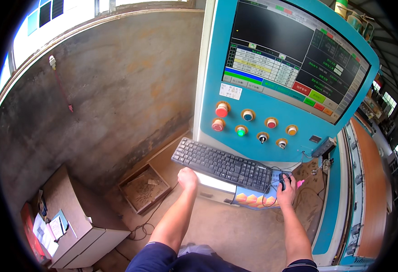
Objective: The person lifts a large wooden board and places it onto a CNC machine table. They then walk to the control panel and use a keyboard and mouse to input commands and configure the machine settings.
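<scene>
Stained wall (117, 68) filling upper left, your left hand (187, 178) is sitting fisted beside the keyboard (226, 164), contents unseen, your right hand (287, 193) loosely gripping the mouse (282, 182) at lower right, light strokes probably serving best.

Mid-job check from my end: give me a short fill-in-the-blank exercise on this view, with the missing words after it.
1. The right hand rests on a computer ____.
2. The keyboard is coloured ____.
3. The brightly lit button on the panel is coloured ____.
4. The wooden box lies to the ____ of the left hand.

Missing words: mouse; black; green; left.
</scene>
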### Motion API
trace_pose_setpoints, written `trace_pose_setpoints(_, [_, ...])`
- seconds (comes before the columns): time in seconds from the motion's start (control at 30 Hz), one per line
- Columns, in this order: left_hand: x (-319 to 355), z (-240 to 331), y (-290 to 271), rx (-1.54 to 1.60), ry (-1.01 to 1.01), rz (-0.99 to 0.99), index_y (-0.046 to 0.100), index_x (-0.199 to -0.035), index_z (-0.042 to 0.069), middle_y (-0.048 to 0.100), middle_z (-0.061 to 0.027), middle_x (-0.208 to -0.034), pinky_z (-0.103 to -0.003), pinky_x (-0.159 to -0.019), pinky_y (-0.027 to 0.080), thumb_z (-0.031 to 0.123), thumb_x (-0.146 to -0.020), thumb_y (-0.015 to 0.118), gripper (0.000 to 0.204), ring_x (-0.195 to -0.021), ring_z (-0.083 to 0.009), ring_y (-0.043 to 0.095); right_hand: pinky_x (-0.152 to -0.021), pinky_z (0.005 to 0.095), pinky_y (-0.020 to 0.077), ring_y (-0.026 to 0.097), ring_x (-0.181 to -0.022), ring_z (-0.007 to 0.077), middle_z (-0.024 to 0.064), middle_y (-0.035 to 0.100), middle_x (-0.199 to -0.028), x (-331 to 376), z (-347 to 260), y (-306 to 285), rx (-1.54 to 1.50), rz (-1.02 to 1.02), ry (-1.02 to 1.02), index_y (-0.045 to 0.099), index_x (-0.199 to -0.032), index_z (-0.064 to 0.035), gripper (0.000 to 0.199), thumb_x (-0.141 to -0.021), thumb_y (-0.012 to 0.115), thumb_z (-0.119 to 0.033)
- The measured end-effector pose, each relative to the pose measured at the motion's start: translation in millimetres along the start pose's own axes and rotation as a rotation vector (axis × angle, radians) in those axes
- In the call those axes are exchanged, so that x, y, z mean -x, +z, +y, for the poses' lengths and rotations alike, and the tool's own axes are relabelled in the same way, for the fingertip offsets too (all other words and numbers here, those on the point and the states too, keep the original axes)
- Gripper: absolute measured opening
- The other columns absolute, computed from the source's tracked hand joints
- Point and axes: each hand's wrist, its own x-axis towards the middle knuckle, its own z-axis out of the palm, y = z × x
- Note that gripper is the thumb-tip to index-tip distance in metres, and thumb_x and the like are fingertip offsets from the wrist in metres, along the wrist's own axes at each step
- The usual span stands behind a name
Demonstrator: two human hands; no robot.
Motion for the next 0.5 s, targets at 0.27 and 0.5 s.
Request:
trace_pose_setpoints(0.27, [7.4, 8.9, -7.3, 0.013, -0.018, 0.017, 0.069, -0.098, -0.006, 0.068, -0.0292, -0.105, -0.050, -0.093, 0.047, 0.027, -0.093, 0.040, 0.044, -0.104, -0.0454, 0.063, -0.105, 0.0469, 0.0410, 0.050, -0.123, 0.0382, 0.0175, 0.051, -0.136, -0.4, -0.2, 0.2, 0.024, 0.000, -0.005, 0.066, -0.124, -0.0096, 0.044, -0.080, 0.066, -0.017])
trace_pose_setpoints(0.5, [6.8, 8.4, -6.6, 0.021, -0.023, 0.022, 0.069, -0.098, -0.005, 0.068, -0.0283, -0.105, -0.050, -0.093, 0.048, 0.028, -0.092, 0.041, 0.044, -0.104, -0.0447, 0.063, -0.106, 0.0446, 0.0414, 0.050, -0.125, 0.0370, 0.0165, 0.051, -0.137, 0.0, 0.6, -0.3, 0.047, -0.002, -0.005, 0.065, -0.124, -0.0094, 0.045, -0.080, 0.067, -0.015])
